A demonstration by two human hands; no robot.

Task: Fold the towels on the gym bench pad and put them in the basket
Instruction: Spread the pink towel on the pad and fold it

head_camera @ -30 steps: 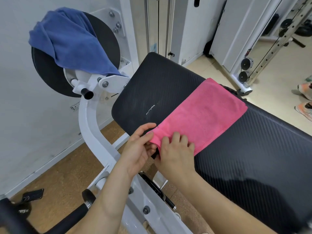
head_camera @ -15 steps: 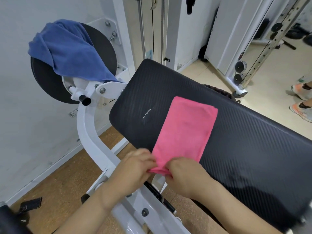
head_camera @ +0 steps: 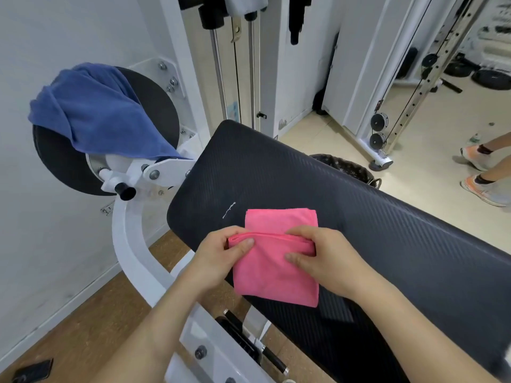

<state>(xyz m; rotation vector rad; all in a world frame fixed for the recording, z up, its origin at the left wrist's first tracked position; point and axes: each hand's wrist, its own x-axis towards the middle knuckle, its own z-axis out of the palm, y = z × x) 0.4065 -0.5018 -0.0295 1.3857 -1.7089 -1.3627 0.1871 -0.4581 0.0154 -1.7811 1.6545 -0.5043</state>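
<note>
At ten o'clock a blue towel [head_camera: 94,111] hung over a round pad [head_camera: 63,158], apparently waiting its turn. At six o'clock, the left hand [head_camera: 218,255] and right hand [head_camera: 329,261] each pinched an end of the pink towel [head_camera: 276,275]'s fold on the bench pad [head_camera: 414,258], likely to keep its layers aligned. The basket [head_camera: 345,167] sat at one o'clock, behind the pad.

Folded pink towel [head_camera: 276,272] on bench pad [head_camera: 387,230]
</note>
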